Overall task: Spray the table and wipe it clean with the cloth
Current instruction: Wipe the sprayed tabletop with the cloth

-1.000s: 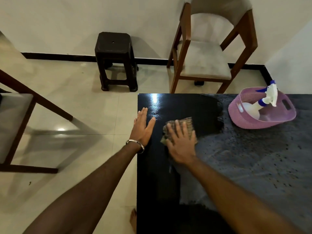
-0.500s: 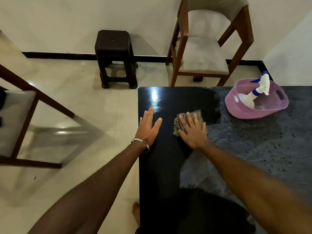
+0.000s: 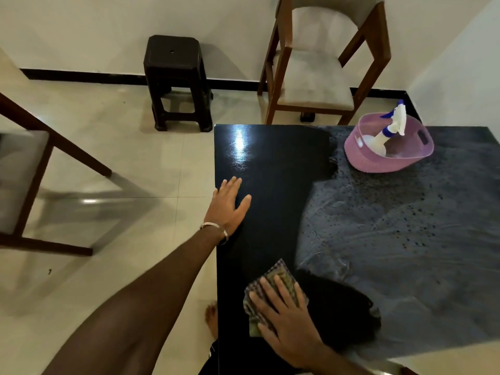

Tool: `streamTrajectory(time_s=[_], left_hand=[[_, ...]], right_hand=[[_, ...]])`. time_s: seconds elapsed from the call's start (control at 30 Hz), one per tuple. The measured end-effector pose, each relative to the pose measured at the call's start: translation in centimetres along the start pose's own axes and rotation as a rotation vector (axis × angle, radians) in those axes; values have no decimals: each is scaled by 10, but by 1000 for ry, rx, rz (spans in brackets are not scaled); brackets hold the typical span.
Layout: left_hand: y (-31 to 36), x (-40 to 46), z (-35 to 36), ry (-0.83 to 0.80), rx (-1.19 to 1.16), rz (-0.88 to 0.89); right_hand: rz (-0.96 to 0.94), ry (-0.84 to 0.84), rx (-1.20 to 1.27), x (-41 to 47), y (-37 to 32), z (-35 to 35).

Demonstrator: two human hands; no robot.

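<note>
The black table (image 3: 270, 163) is glossy and dark along its left strip, while the rest carries a grey film of spray droplets. My right hand (image 3: 286, 323) presses flat, fingers spread, on a folded checked cloth (image 3: 281, 274) near the table's near left corner. My left hand (image 3: 228, 205) rests flat and open on the table's left edge, a metal bangle on the wrist. A white spray bottle (image 3: 389, 131) with a blue collar lies inside a pink basin (image 3: 376, 161) at the far right of the table.
A dark plastic stool (image 3: 176, 79) stands on the tiled floor beyond the table. A wooden chair with a grey cushion (image 3: 313, 79) stands behind the far edge. Another wooden chair (image 3: 24, 171) is at the left. A bare foot (image 3: 212, 316) shows beside the table's near edge.
My right hand has dragged the cloth from the far middle of the table back toward me, leaving a dark wiped strip. My left hand has stayed on the left edge.
</note>
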State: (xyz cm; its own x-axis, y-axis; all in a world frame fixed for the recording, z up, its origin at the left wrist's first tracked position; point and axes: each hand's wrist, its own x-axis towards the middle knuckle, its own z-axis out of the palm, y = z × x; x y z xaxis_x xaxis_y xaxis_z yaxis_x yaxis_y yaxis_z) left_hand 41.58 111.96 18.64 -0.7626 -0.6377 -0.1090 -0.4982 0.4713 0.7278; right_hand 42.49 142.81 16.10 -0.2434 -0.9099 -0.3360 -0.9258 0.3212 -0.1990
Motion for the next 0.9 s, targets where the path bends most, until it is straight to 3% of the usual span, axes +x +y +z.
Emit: streamTrajectory(time_s=[0.13, 0.23, 0.37, 0.6, 0.7, 0.8, 0.9], left_hand=[[-7, -26, -1, -28, 245, 89], [-8, -45, 4, -27, 298, 57], [3, -70, 22, -32, 309, -1], [30, -117, 53, -23, 332, -72], [43, -136, 68, -26, 322, -92], [58, -150, 83, -50, 324, -91], [72, -156, 94, -74, 329, -83]], right_hand=[[198, 43, -5, 41, 53, -32], [410, 40, 76, 97, 110, -66], [514, -3, 158, 131, 132, -83], [291, 163, 136, -5, 22, 4], [220, 131, 164, -70, -10, 37], [230, 177, 142, -100, 16, 44], [483, 207, 126, -125, 92, 35]])
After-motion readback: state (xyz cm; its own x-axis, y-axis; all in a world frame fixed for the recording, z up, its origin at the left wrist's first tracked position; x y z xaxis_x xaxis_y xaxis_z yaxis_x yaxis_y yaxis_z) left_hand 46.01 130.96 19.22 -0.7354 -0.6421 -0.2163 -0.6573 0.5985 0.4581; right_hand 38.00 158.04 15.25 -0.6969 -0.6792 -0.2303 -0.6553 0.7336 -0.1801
